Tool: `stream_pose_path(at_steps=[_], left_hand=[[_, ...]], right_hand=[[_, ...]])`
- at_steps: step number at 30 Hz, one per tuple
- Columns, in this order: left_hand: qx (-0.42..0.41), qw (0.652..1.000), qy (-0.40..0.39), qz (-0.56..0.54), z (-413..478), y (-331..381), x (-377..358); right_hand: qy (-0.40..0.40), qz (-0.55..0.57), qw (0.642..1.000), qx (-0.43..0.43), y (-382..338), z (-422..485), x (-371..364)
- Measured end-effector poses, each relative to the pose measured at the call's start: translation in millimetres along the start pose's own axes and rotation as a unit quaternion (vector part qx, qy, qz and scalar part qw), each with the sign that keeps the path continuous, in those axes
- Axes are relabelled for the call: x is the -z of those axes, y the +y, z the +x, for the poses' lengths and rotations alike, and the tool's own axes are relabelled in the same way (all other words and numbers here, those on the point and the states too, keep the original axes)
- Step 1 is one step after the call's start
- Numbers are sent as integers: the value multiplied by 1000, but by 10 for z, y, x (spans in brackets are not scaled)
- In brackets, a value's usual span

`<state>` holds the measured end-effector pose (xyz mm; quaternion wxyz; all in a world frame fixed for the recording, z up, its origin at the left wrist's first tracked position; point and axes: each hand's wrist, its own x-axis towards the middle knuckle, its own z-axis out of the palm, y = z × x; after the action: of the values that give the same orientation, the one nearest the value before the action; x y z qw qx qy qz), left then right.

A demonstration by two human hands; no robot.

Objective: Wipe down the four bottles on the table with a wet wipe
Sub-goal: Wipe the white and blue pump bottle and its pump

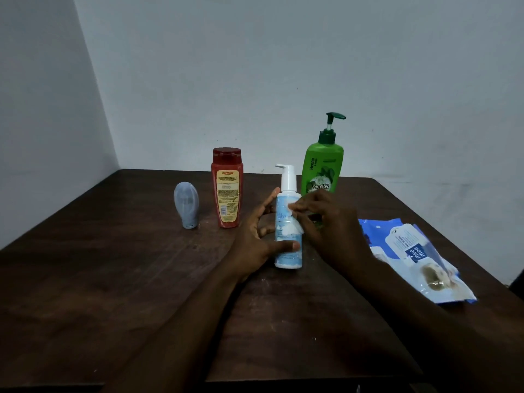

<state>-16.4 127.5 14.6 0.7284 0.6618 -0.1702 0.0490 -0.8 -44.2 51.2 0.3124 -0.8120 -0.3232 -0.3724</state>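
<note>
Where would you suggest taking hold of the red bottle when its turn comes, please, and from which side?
I'd grip the red bottle round its flat labelled body, below the cap, coming from the near side. It stands upright with a gap to the grey tube on its left; the left hand holding the white pump bottle crowds its right.

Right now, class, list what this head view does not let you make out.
Base of the green bottle: hidden behind the right hand.
Any wipe against the white pump bottle: covered by that hand.
Small print on the red bottle: too small.
All in the head view.
</note>
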Motion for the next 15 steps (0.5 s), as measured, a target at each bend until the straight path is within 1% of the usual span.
stream_pose_path(at_steps=[3,5,8,11,15], left_hand=[[-19,999,16,39,1,-26,3],[-29,997,22,72,4,-41,8],[-30,993,27,110,11,-67,12],[-22,988,35,147,14,-86,15],[-5,988,45,151,24,-107,36]], right_hand=[[-53,-73,994,58,-97,-157,-10],[-67,-89,991,68,-88,-157,2],[-64,-66,995,47,-51,-43,12],[-42,-42,998,29,-29,132,22],[-34,-35,999,7,-1,286,-6]])
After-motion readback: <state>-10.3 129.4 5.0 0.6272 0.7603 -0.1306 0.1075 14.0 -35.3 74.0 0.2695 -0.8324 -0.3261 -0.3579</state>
